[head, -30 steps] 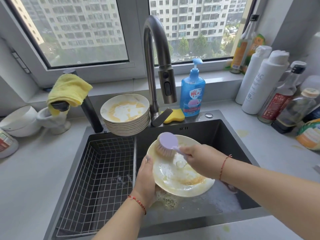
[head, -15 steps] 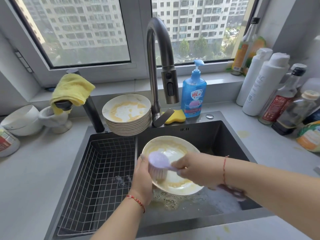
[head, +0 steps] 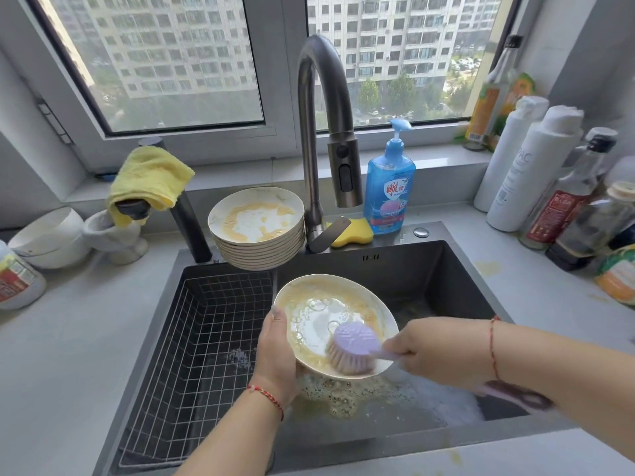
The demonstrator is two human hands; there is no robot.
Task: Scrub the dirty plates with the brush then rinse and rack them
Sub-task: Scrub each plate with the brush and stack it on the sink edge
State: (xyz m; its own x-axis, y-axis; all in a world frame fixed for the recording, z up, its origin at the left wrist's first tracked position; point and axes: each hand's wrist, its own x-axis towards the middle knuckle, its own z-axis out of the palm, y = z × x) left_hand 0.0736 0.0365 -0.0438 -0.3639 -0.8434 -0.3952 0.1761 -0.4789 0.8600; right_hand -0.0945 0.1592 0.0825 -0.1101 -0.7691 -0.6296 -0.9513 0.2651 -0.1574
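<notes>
Right hand (head: 443, 348) wraps the handle of the lilac brush (head: 354, 348), bristles pressed on the lower right of the plate (head: 330, 314). Left hand (head: 275, 352) grips the plate's left rim, thumb on the inner face, plate tilted over the sink (head: 429, 269) above yellowish suds. Wire rack (head: 192, 341) sits in the sink's left part. Stack of dirty plates (head: 257, 228) stands on the back edge beside the faucet (head: 319, 132).

Single head-worn wide-angle view, forward and down, close over the sink (head: 405, 269), window (head: 165, 63) beyond.
</notes>
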